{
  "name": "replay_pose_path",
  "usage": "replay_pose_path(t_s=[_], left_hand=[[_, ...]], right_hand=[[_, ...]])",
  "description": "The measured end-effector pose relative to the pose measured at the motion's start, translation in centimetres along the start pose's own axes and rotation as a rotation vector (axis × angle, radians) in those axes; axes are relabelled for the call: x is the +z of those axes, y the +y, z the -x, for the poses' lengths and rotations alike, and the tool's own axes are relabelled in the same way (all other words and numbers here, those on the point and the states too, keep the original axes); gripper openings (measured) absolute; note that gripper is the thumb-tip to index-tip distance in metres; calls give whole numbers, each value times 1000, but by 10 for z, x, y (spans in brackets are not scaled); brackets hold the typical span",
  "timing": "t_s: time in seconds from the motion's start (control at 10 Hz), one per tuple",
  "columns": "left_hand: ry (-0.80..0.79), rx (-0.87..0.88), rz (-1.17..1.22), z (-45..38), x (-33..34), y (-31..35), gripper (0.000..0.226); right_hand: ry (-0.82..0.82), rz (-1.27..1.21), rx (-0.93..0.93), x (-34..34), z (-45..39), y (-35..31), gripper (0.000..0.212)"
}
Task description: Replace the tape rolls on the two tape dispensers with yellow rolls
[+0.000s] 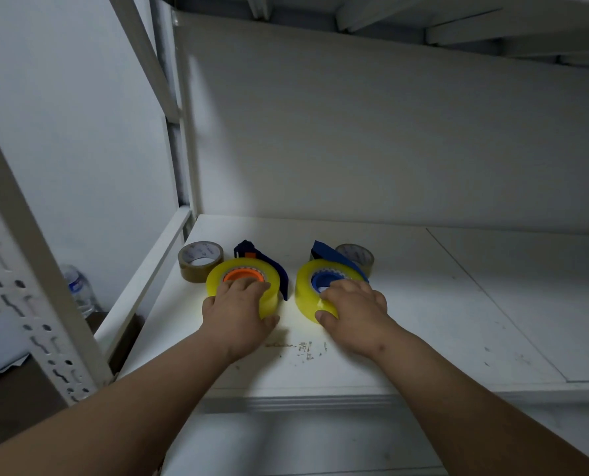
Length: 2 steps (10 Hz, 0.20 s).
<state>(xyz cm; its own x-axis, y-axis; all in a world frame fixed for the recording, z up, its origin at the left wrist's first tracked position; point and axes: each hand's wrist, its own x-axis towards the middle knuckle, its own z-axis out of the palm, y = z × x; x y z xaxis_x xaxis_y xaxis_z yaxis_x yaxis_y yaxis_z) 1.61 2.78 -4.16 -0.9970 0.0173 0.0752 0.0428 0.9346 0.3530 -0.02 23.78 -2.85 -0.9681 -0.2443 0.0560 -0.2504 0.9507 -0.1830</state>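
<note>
Two blue tape dispensers lie on the white shelf (423, 304), each carrying a yellow roll. The left yellow roll (217, 276) sits on an orange hub (241, 274) of the left dispenser (272, 266). The right yellow roll (305, 286) sits on a blue hub (324, 280) of the right dispenser (331, 252). My left hand (238, 310) grips the near side of the left roll, fingers over its top. My right hand (355, 310) grips the right roll the same way, thumb on its near wall.
Two brown tape rolls stand behind the dispensers, one at the left (200, 261), one (358, 255) behind the right dispenser. A white shelf post (35, 269) rises at the left. A plastic water bottle (78, 290) stands lower left, outside the shelf.
</note>
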Motion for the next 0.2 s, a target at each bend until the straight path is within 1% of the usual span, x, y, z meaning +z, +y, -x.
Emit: replay_pose_path(t_s=[0.1,0.2], left_hand=[[17,-32,6,7,-4,3,65],[41,-50,-4,10,-8,10,64]], right_hand=[[-3,-6,-23,-6,7,2,48],[29,2,-50,-16,10,10,46]])
